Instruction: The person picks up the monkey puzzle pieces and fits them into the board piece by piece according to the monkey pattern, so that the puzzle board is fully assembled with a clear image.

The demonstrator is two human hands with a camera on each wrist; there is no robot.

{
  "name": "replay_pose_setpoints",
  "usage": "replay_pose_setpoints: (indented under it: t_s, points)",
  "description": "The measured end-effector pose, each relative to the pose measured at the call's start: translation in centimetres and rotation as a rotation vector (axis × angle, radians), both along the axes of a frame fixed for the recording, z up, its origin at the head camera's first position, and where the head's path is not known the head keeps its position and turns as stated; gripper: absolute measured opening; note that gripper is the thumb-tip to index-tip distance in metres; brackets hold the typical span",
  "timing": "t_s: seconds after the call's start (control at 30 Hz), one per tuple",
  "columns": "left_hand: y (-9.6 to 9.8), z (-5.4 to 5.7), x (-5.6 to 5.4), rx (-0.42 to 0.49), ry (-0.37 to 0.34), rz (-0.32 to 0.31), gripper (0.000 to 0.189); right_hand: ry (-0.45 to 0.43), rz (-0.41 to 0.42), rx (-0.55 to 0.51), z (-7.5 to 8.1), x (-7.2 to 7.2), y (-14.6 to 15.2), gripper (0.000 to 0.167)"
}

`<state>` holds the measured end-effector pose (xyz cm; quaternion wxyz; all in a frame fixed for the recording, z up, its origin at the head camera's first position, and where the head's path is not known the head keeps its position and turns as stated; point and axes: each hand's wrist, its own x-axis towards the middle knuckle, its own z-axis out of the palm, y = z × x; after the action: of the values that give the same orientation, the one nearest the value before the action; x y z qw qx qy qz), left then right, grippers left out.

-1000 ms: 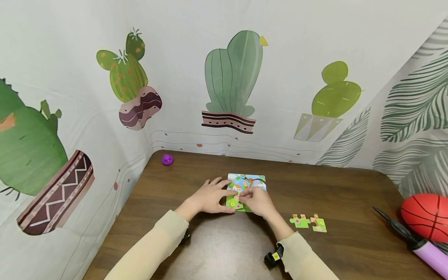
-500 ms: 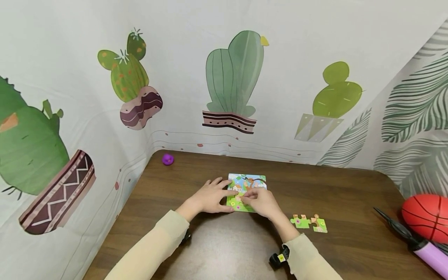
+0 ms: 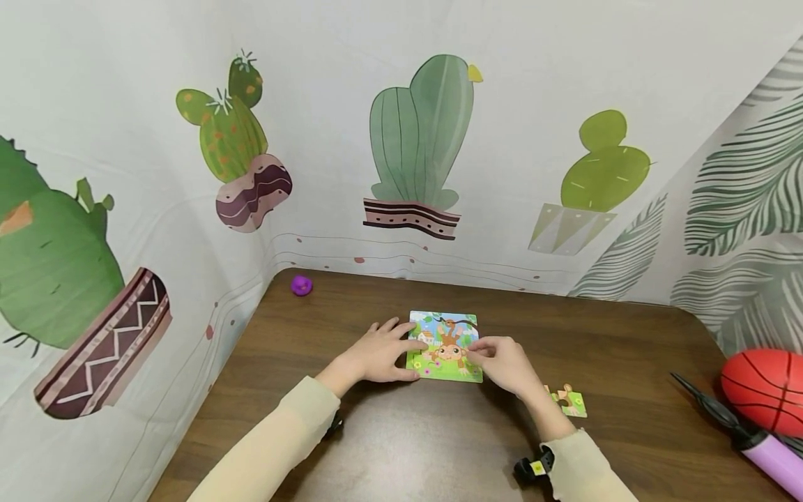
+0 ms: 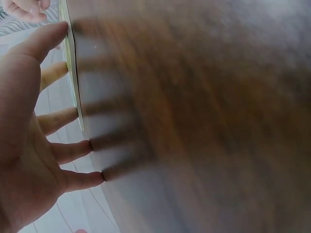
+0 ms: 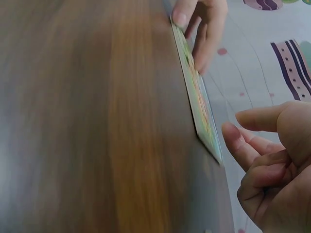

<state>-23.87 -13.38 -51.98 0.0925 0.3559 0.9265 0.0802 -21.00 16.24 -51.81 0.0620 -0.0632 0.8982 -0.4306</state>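
A square jigsaw puzzle (image 3: 449, 353) showing a monkey hanging from a branch lies flat on the table. My left hand (image 3: 375, 353) rests with spread fingers at its left side, thumb on the lower left corner. In the left wrist view, the little-finger tips of that hand (image 4: 29, 141) touch the tabletop beyond the board. My right hand (image 3: 507, 366) is by the puzzle's right edge. Its thumb and index finger stand slightly apart with nothing between them, and the other fingers curl loosely in the right wrist view. A loose puzzle piece (image 3: 574, 404) lies to the right.
Part of another loose piece (image 3: 546, 390) shows behind my right forearm. A purple object (image 3: 302, 285) sits at the table's far left corner. At the right are a red ball (image 3: 764, 390) and a purple pump (image 3: 768, 457) with a black nozzle. A cactus-print cloth (image 3: 314, 174) hangs behind.
My right hand has moved right, from over the puzzle's lower middle to its right edge, uncovering the monkey's face. My forearm now covers part of the loose pieces. The left hand stays put.
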Motion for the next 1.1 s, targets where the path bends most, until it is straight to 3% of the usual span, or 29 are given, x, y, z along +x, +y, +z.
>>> replay_pose_setpoints:
  t_s: [0.23,0.4,0.63,0.83,1.1]
  points:
    - [0.1,0.0,0.0,-0.003,-0.004,0.013,0.064,0.021,-0.024,0.039,0.0,0.8,3.6,0.019]
    - [0.2,-0.3,-0.1,-0.004,-0.003,0.015,0.062,-0.017,-0.042,0.031,0.2,1.5,5.9,0.023]
    - [0.1,-0.6,-0.3,0.008,0.009,0.015,0.057,0.019,-0.049,0.092,0.1,2.7,9.1,0.025]
    - [0.2,-0.4,-0.3,0.025,0.019,0.025,0.048,0.039,-0.018,0.138,-0.4,3.5,11.6,0.027]
    - [0.3,-0.2,-0.1,0.016,0.013,0.028,0.05,0.093,0.076,0.218,-0.9,4.7,13.3,0.049]
